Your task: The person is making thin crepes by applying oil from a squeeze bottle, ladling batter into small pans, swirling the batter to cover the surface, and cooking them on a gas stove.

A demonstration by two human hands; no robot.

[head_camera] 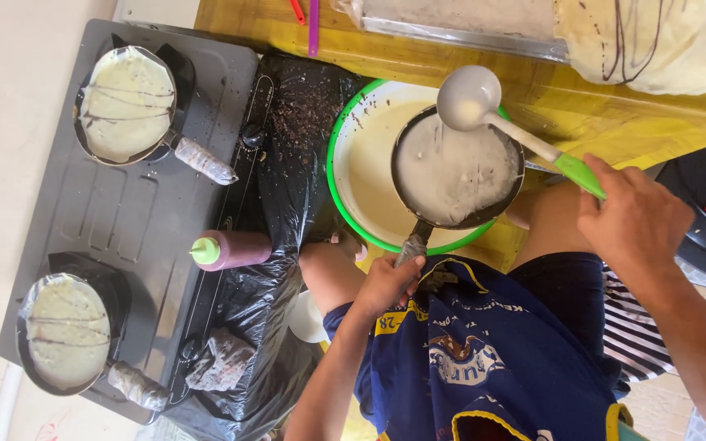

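Presently the small round black frying pan (458,170), coated with thin pale batter, is held tilted over the wide green-rimmed bowl of batter (361,163) near the scene's middle. The left hand (387,282) has a closed grip on the pan's wrapped handle, the sensible hold; the pan looks light but its wet coating would likely run or spill. The right hand (635,220) is clenched around the green handle of a grey plastic ladle (469,98). Left, on a grey two-burner stove (149,220), two more pans (128,102) cook crepes beside a pink squeeze bottle (230,250).
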